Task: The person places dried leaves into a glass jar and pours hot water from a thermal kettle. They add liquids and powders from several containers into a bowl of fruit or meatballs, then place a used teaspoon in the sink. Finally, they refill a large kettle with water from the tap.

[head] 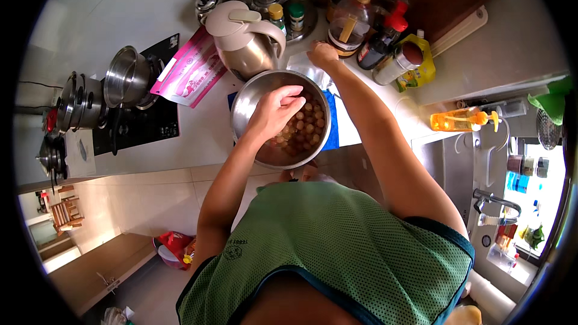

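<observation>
A stainless steel bowl (246, 99) holds many round, grape-like fruits (309, 126) and stands on a blue cloth (333, 128) near the counter's front edge. Over the bowl's left part is my left hand (277, 110), its fingers loosely bent and thumb apart, with nothing seen in it. My right hand (323, 54) reaches beyond the bowl to a clear, shiny container or bag (305, 64); its fingers are bent and partly hidden, so its hold cannot be told. A large glass jar (347, 27) stands just right of that hand.
Behind the bowl stand a vacuum jug (246, 54) and a pink pouch (192, 72). Bottles, a lidded jar (397, 63) and a yellow spouted pouch (422, 63) crowd the back right. Pots (126, 76) stand on the hob at left; a sink (445, 162) lies at right.
</observation>
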A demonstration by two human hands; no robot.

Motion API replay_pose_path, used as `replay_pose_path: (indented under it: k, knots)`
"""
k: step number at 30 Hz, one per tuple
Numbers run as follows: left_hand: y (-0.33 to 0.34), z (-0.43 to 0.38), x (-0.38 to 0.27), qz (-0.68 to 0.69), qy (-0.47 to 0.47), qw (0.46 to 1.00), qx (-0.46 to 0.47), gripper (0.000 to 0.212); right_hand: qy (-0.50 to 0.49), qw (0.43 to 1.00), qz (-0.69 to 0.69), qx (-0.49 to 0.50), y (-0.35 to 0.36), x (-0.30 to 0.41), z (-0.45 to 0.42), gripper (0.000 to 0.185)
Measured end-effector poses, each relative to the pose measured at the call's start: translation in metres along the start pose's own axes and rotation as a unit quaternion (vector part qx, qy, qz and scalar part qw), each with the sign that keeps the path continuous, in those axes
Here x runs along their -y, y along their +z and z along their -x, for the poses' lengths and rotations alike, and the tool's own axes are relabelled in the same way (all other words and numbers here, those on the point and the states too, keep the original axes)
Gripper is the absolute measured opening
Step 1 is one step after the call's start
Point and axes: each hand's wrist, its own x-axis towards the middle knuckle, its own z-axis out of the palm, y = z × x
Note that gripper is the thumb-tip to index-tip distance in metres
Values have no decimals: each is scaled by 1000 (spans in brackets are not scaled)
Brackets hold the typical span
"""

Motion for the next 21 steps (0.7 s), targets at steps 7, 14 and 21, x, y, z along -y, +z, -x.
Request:
replay_pose_path:
  k: [7,14,21]
  knots:
    - [-16,4,16,36,-38,999,-5,32,-11,1000,-7,12,5,-3,-6,26]
    - [-13,-20,-6,57,5,998,11,35,-47,964,-227,-129,-49,-38,74,24]
    - [30,-63,-25,-224,209,946,-101,58,-39,835,-534,-129,-82,-63,169,11]
